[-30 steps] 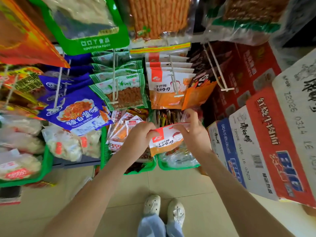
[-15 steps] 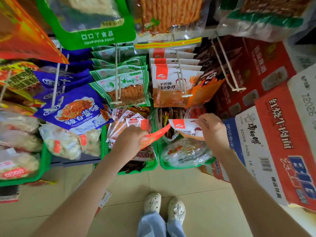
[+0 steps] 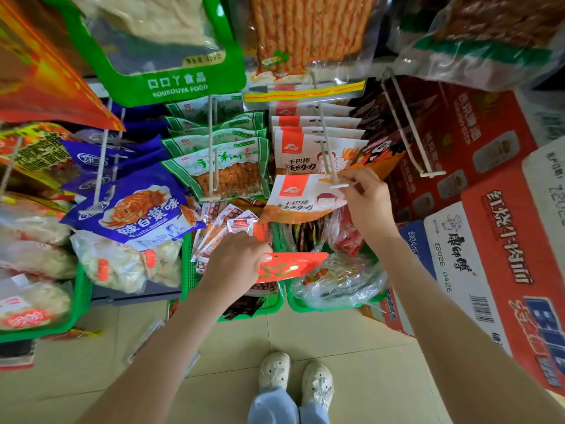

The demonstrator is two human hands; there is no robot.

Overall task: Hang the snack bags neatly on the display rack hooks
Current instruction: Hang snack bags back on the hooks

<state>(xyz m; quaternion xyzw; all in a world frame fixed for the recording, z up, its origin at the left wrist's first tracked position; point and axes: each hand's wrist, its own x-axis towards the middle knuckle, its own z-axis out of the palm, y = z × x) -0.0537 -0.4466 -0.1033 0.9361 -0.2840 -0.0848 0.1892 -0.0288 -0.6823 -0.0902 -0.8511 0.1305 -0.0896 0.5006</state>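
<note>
While the right hand [image 3: 367,200] pinches the top right corner of a white-and-orange snack bag [image 3: 293,200] between thumb and curled fingers, the bag's upper edge sits right at the near tip of a white wire hook [image 3: 324,133], just beside the fingertips. Whether the tip has passed through the bag's hole cannot be told. The snack bag hangs tilted, its left side drooping lower, just on the near side of a row of matching bags [image 3: 308,148] strung along the same hook. Lower and to the left, the left hand [image 3: 234,264] grips a flat red bag [image 3: 293,266] by its left end. Its fingers are curled over the bag, which sticks out to the right, well apart from any hook.

Beneath the hands stand green plastic baskets. The middle basket [image 3: 187,264] holds a heap of small red-and-white sachets [image 3: 232,223], with dark packets at its near end. The right basket [image 3: 305,308] holds crinkled clear-wrapped packs [image 3: 339,280]. The left basket [image 3: 80,298], at the scene's left edge, carries pale bagged food. Green bags [image 3: 223,169] and blue bags [image 3: 134,206] hang on neighbouring hooks to the left, and printed cartons [image 3: 489,246] are stacked on the right.
</note>
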